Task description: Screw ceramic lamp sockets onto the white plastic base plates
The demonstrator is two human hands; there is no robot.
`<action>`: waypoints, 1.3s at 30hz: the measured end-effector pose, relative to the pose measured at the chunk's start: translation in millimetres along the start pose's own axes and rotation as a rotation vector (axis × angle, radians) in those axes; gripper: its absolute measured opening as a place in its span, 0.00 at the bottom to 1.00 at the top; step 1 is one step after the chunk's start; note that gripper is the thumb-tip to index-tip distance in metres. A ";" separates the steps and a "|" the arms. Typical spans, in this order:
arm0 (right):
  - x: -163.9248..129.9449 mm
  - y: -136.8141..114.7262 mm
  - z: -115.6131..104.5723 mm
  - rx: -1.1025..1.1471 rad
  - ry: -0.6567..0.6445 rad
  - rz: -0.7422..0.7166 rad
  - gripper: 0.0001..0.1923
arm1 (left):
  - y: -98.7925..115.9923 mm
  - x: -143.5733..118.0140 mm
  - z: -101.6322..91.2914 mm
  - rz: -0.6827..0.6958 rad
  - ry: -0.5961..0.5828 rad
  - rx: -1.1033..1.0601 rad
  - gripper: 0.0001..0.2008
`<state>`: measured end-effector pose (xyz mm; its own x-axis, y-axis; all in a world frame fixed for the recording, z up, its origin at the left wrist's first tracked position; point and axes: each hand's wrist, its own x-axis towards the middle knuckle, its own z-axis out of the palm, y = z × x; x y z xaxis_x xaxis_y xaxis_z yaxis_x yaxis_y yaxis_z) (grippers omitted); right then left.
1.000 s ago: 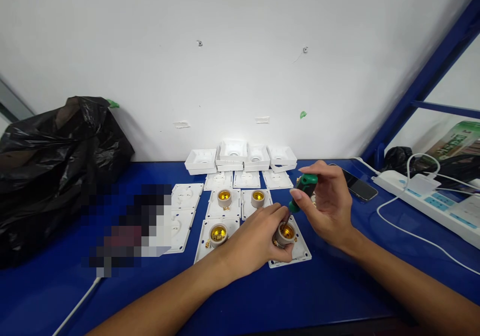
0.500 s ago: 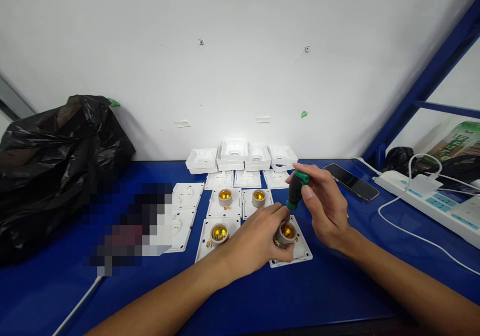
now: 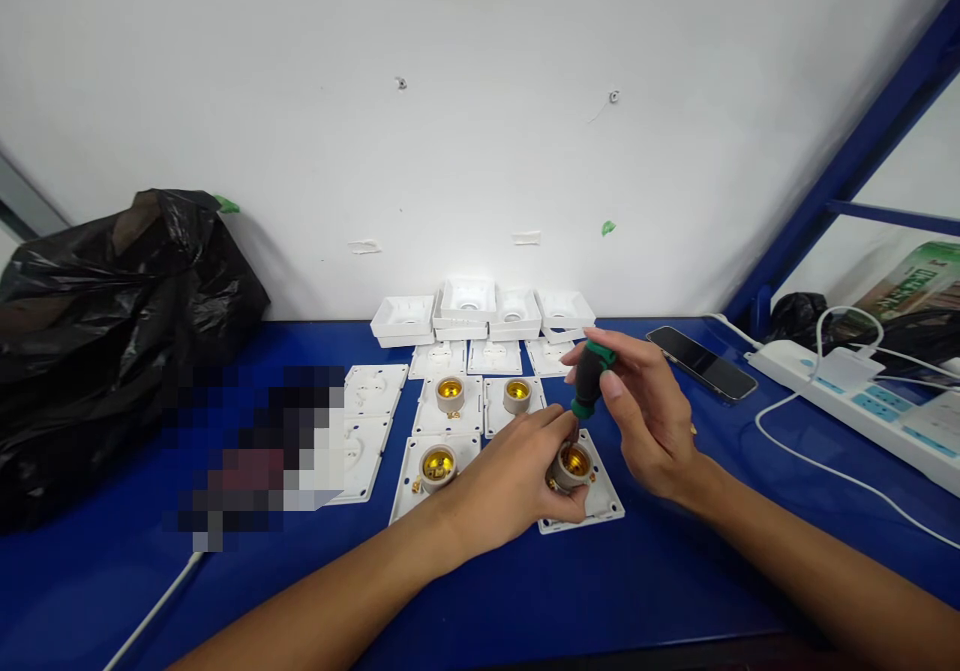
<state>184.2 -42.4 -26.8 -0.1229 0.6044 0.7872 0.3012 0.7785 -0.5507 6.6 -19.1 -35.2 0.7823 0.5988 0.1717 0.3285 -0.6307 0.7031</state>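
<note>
My right hand [image 3: 646, 406] grips a green and black screwdriver [image 3: 592, 376], its fingers round the handle and its shaft pointing down. The tip goes into a round lamp socket [image 3: 576, 462] with a gold-coloured threaded inside; the exact spot it touches is hidden. Under that socket lies a square white base plate [image 3: 604, 507]. My left hand [image 3: 529, 471] is closed round the socket's left side, thumb in front, fingertips close to the screwdriver shaft. Left of it, another socket [image 3: 438, 466] sits on its own plate, partly behind my left forearm.
Two more sockets on plates [image 3: 450, 394] stand farther back. White square covers [image 3: 405, 319] are stacked by the wall, and bare plates [image 3: 367, 391] lie left. A phone [image 3: 701, 363] and power strip [image 3: 862, 396] are right; a black plastic bag [image 3: 135, 321] fills the far left.
The screwdriver handle and my right hand have shifted very slightly, with the fingers a little turned round the handle. My left hand stays on the socket.
</note>
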 end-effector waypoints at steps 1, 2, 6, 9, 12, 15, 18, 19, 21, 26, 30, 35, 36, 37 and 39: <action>1.1 0.1 0.1 -0.016 0.022 -0.022 0.23 | 0.0 -0.1 0.0 0.004 -0.003 0.000 0.12; 2.4 0.3 0.5 -0.038 0.054 -0.047 0.23 | 0.0 -0.2 0.1 0.007 -0.007 0.001 0.12; 6.2 2.3 3.4 -0.104 0.181 -0.108 0.25 | 0.2 -0.7 0.9 0.009 -0.018 0.015 0.14; 6.3 4.5 4.6 -0.092 0.194 -0.128 0.28 | -0.6 -0.7 1.9 0.003 -0.013 0.023 0.14; 5.1 5.8 3.4 -0.087 0.170 -0.162 0.30 | -1.2 -0.7 2.0 0.003 -0.010 0.023 0.12; 3.8 4.5 1.2 -0.082 0.064 -0.135 0.25 | -0.8 -0.7 0.9 0.002 -0.010 0.004 0.12; 4.0 2.3 0.5 -0.063 0.029 -0.077 0.22 | 0.1 -0.8 0.0 -0.002 -0.006 -0.008 0.13; 4.6 2.0 0.6 -0.062 0.044 -0.076 0.21 | 0.2 -0.9 0.0 -0.003 -0.007 -0.008 0.13; 6.0 2.1 1.1 -0.072 0.102 -0.092 0.22 | 0.0 -0.9 0.4 0.000 -0.007 -0.003 0.14; 6.7 1.8 0.9 -0.063 0.148 -0.116 0.23 | -1.1 -0.8 1.4 0.013 -0.007 0.018 0.12; 5.5 -1.5 0.7 -0.051 0.062 -0.063 0.20 | -2.0 -0.8 1.3 0.009 0.003 0.009 0.12; 9.0 -0.3 2.7 -0.053 0.159 -0.044 0.22 | -2.6 -0.2 2.0 0.011 0.006 0.014 0.12; 9.5 0.6 2.8 -0.057 0.188 -0.050 0.23 | -2.5 -0.1 2.1 0.012 0.006 0.016 0.12; 9.5 1.5 2.8 -0.062 0.201 -0.055 0.23 | -2.4 -0.1 2.2 0.014 0.007 0.016 0.12; 8.0 2.8 2.4 -0.055 0.181 -0.076 0.21 | -1.9 0.0 2.0 0.013 0.005 0.012 0.12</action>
<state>181.8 -35.0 -22.7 0.0229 0.4999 0.8658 0.3490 0.8076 -0.4755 7.1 -18.9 -37.9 0.7840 0.5928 0.1840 0.3245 -0.6441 0.6928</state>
